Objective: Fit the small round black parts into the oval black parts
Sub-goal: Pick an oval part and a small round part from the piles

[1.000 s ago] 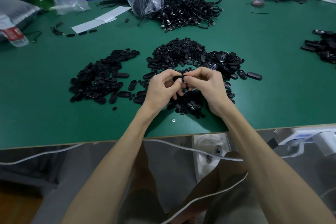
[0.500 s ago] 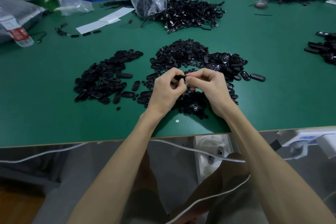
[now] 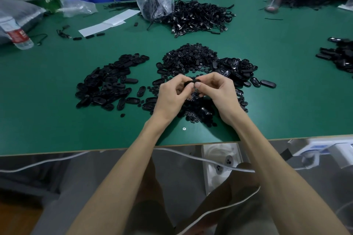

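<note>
Beneath oval part (image 3: 192,82), loose round parts (image 3: 198,112)

There is only one view — a head camera looks forward and down, quite near, over the green table (image 3: 57,120) edge.

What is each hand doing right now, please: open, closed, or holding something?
Left hand: closed, pinching one end of an oval part.
Right hand: closed, pinching the other end of the same oval part.
</note>
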A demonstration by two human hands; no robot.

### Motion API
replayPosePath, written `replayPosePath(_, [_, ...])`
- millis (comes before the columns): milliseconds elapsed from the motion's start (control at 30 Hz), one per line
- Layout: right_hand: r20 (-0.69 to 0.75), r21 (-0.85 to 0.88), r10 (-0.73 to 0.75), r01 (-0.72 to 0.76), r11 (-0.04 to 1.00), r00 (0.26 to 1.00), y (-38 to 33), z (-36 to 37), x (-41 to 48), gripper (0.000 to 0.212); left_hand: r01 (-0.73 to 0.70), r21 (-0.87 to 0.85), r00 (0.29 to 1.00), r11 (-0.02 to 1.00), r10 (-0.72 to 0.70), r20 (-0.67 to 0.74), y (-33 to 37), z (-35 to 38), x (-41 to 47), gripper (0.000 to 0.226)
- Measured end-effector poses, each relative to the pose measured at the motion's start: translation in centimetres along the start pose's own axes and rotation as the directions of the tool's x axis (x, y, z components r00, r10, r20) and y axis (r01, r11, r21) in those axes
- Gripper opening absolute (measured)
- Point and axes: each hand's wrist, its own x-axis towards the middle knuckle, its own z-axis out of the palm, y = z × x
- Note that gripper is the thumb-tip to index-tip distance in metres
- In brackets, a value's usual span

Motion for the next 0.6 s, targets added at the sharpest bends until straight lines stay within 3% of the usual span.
replayPosePath(133, [-0.097, 0.015, 0.024, -0.023, 1.0, 0.995, -0.5, 0.0, -0.1, 0.008, 0.024, 0.041, 0.999, 0.999, -0.023, -0.022, 0.8, -0.3, 0.3, 0.017])
replayPosePath(267, [-0.292, 0.14, 0.152, -0.115, 0.983, 0.944, -0.9, -0.7, 0.3, 0.013, 0.161, 0.269, 0.98, 0.95, -0.122, -0.158, 0.7, -3.4, 2.2, 0.027])
replayPosePath(333, [-0.349, 0.264, 0.241, -0.152, 0.952, 0.905, -1.6, -1.3, 1.0, 0.011, 0.288, 0.467, 0.952, 0.836, -0.199, -0.231, -0.4, -6.1, 3.0, 0.038])
replayPosePath(400, [-0.399, 0.438, 0.339, -0.148, 0.887, 0.852, -2.3, -1.8, 1.9, 0.008, 0.341, 0.69, 0.94, 0.639, -0.222, -0.259, -1.8, -8.7, 3.2, 0.04])
replayPosePath(500, [-0.428, 0.606, 0.446, -0.116, 0.787, 0.786, -2.8, -2.1, 3.0, 0.007, 0.346, 0.861, 0.923, 0.373, -0.299, -0.241, -3.4, -11.4, 3.2, 0.022])
replayPosePath(600, [-0.446, 0.664, 0.5, -0.1, 0.741, 0.743, -2.5, -2.2, 3.4, 0.014, 0.35, 0.876, 0.91, 0.332, -0.341, -0.235, -4.2, -12.6, 3.1, 0.009])
